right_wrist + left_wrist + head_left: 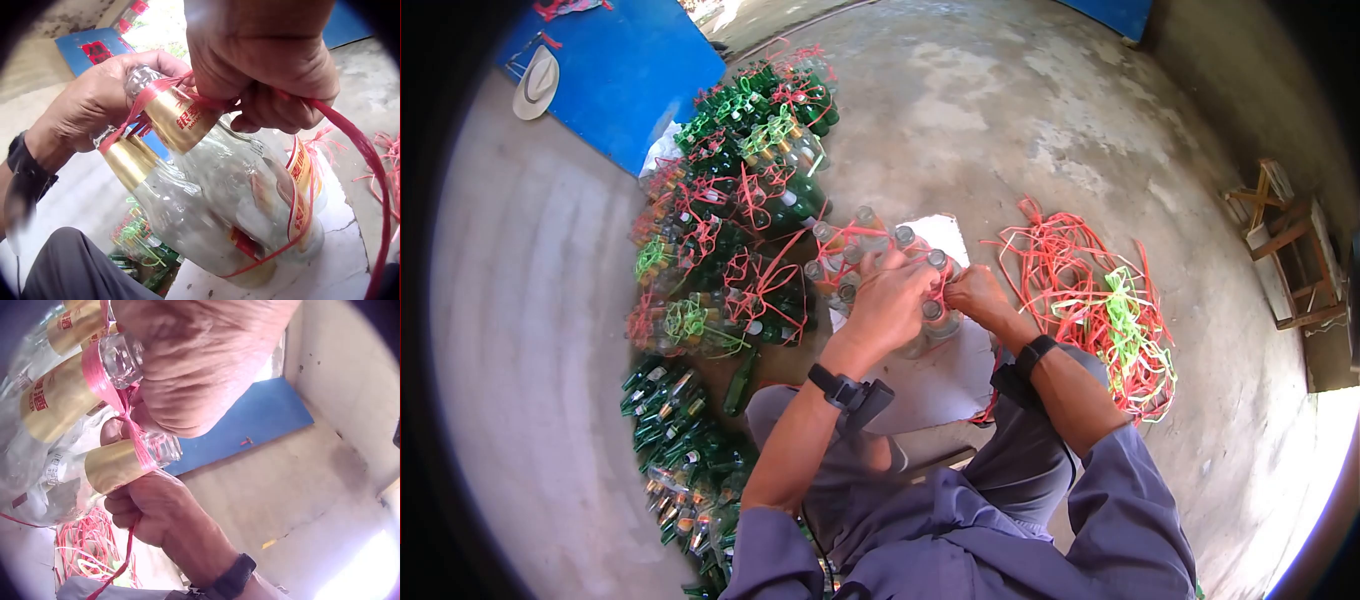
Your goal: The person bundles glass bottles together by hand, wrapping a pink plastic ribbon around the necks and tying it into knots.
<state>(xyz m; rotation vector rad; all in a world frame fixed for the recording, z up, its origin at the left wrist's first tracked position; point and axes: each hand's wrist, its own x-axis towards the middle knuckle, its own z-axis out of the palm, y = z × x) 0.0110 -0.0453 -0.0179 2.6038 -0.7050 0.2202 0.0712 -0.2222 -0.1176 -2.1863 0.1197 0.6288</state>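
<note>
Clear glass bottles [219, 169] with gold neck labels stand bundled on a white board [960, 370] in front of the seated person. A red plastic strap [353, 137] runs round their necks, and another red band circles them lower down. My right hand [978, 295] grips the strap beside the necks, fingers curled, with a length trailing from it in the right wrist view. Over the bottle tops, my left hand [890, 300] holds the strap between the necks; its fingertips are partly hidden behind the glass in the right wrist view.
Tied bundles of green and clear bottles [785, 200] crowd the floor to the left, with loose green bottles [665, 410] nearer. A tangled heap of red and green straps [1090, 300] lies to the right. A wooden stool [1290, 250] is by the right wall.
</note>
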